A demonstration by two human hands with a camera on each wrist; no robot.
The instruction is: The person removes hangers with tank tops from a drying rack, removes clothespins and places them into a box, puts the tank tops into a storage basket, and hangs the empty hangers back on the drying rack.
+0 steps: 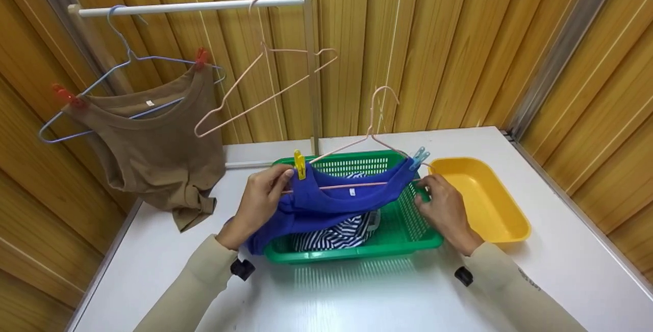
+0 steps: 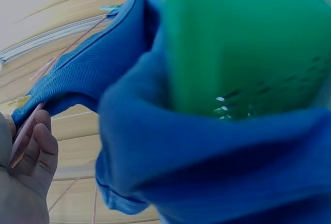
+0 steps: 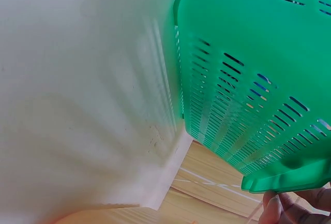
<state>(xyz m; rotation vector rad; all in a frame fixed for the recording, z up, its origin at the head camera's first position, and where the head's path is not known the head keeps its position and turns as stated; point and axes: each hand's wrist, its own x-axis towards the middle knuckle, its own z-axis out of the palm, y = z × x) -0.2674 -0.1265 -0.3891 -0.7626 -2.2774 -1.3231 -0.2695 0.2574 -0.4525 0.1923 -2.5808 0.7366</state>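
Observation:
A blue sleeveless top hangs from a pink wire hanger over a green basket. A yellow clothespin clips its left shoulder strap, and a light-blue clothespin clips the right one. My left hand pinches the hanger's left end beside the yellow clothespin; the left wrist view shows the fingers around the pink wire. At the other end, my right hand grips the hanger's right corner, close over the basket's rim. Part of the top drapes past the basket's left side.
Striped cloth lies in the basket. A yellow tray stands to the right. Behind on the left, a rack carries a bare pink hanger and a blue hanger with a brown top held by red clothespins.

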